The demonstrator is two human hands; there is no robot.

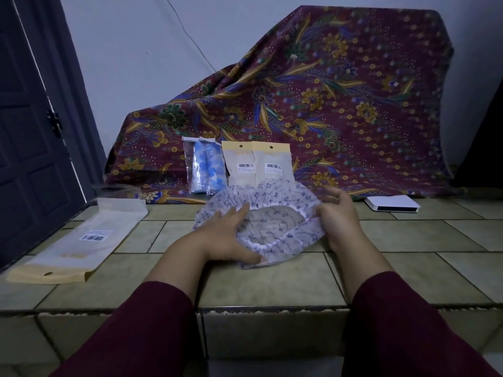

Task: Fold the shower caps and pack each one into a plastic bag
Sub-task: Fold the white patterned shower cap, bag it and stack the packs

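Maroon sleeves reach over the tiled ledge (272, 281), where the left hand (228, 238) and right hand (339, 221) grip opposite rims of a floral cap (275, 210) lying open-side up. Left lies a flat bag (81, 240) near the ledge's edge; behind stand packed bags (236, 164) against a batik cloth (326, 99) and pale wall.

The maroon floral batik cloth (313, 104) hides whatever it drapes over at the far side. The barcode print on the two cream-topped plastic bags (255, 164) is too small to read. The white flat box (392, 203) at far right is partly tucked under the cloth.
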